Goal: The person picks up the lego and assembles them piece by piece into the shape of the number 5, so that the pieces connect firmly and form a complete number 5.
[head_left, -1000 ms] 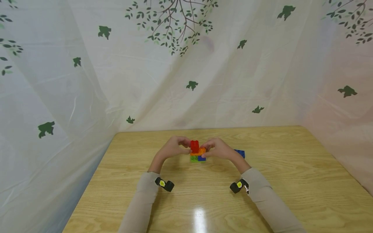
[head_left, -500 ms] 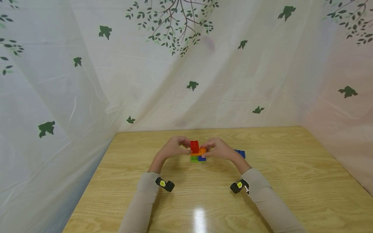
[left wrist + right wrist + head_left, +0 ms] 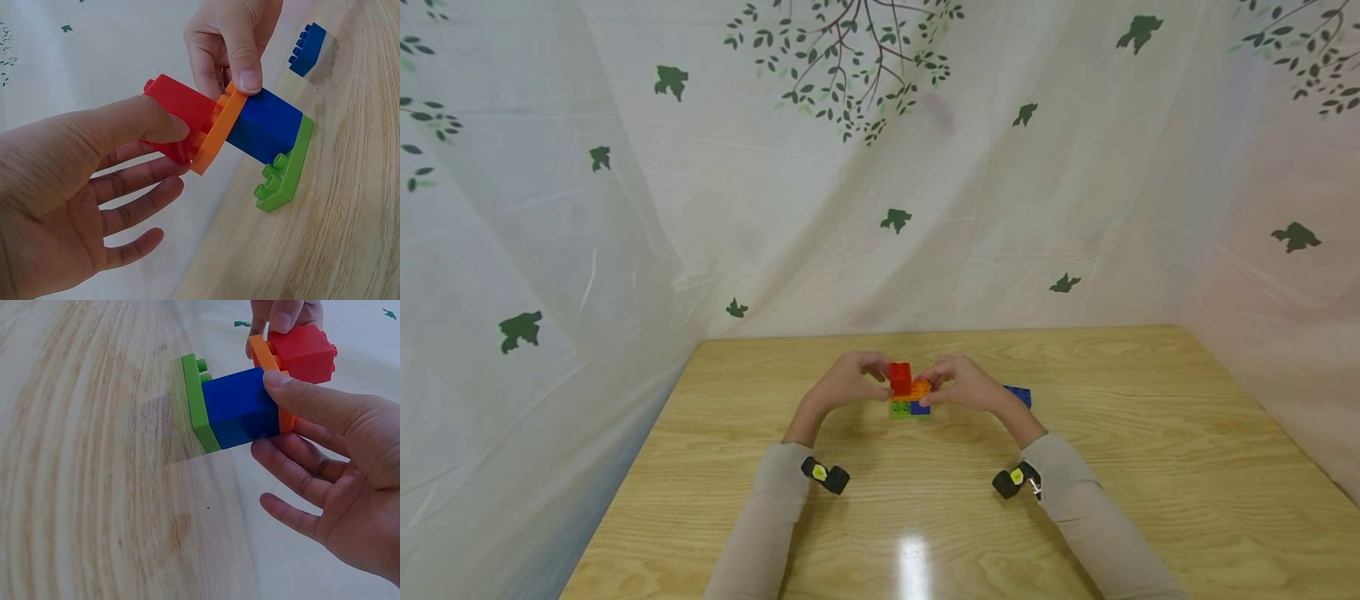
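Looks like pressing the red brick (image 3: pixel 900 378) onto the orange plate (image 3: pixel 919 389), just below centre frame (left fingers (image 3: pixel 140 177) pinching red, right fingers (image 3: pixel 294 469) pinching orange), so imo next calls for firm, straight pressure.

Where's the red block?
In the head view, the red block sits near the middle, on the left part of the orange plate, pinched by the left hand.
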Available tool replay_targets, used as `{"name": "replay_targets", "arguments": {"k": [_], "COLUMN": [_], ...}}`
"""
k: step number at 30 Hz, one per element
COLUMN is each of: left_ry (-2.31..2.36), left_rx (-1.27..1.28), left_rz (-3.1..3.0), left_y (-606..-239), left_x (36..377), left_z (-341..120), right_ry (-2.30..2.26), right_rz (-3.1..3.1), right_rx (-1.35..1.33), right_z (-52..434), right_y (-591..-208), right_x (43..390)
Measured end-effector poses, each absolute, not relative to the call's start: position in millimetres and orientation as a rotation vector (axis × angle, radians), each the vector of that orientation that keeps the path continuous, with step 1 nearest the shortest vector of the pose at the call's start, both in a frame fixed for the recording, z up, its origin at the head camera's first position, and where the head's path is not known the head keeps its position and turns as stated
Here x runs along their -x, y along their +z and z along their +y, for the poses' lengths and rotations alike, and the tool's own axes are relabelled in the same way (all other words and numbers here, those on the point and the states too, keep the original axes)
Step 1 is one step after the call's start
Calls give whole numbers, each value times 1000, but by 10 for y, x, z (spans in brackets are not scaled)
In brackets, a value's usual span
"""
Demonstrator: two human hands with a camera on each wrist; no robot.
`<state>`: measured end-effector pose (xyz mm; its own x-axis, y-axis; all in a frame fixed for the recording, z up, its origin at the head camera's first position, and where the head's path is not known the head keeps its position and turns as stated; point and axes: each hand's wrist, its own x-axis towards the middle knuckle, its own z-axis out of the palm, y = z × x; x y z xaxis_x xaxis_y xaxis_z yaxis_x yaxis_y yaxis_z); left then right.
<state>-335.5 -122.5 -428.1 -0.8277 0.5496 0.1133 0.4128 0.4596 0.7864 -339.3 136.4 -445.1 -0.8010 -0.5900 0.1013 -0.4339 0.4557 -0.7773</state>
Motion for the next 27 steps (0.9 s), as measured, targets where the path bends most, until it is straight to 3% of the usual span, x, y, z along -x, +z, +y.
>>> {"name": "replay_targets", "arguments": {"k": [27], "left_ry": [1321], "left_rx": [-881], "left_rz": [2516], "left_y": [-4304], "left_x": [3384], "left_z": [-1234], "right_ry": [-1239], "right_rz": [2535], "right_rx": [894], "right_z": [1366], "right_y": [-4453], "right_x": [3401]}}
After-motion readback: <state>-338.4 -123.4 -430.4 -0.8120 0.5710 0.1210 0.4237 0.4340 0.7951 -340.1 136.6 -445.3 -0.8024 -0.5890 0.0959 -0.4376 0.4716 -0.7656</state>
